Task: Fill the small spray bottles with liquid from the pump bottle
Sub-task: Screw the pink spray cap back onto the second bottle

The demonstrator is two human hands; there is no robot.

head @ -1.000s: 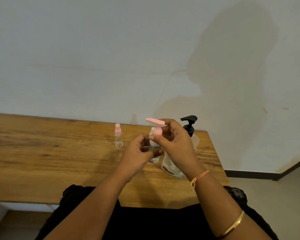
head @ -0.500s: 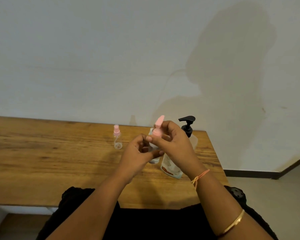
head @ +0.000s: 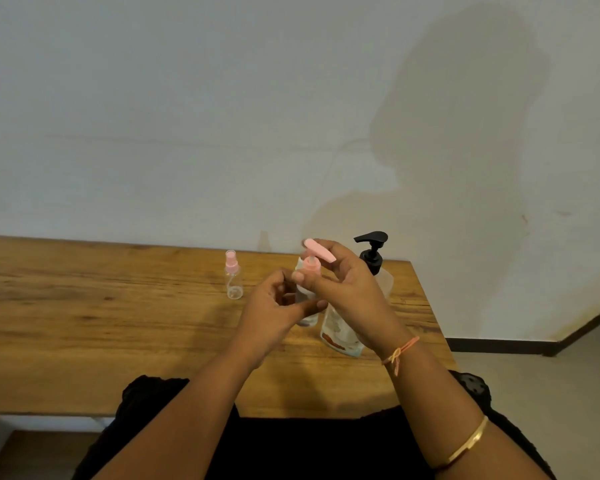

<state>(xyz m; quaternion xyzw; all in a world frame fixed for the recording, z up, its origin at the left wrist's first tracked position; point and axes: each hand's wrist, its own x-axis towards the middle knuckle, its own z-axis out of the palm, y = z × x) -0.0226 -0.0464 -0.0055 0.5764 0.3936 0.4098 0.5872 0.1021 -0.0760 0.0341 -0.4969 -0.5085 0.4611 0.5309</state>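
Note:
Above the wooden table (head: 84,313), my left hand (head: 274,317) grips a small clear bottle (head: 307,318) by its body. My right hand (head: 347,292) pinches that bottle's pink pump top (head: 317,253), whose spout points to the right. The large pump bottle (head: 373,254), clear with a black pump head, stands just behind my right hand, and the hand hides most of its body. A second small spray bottle (head: 234,278), clear with a pink cap, stands upright on the table to the left of my hands.
The table's right edge (head: 426,306) runs close to the large pump bottle, with floor beyond it. A plain wall stands directly behind the table. My black-clothed lap lies under the front edge.
The pink pump top has turned in my right hand: its spout pointed left, then away from me, and now points right. Both hands stayed in place over the table.

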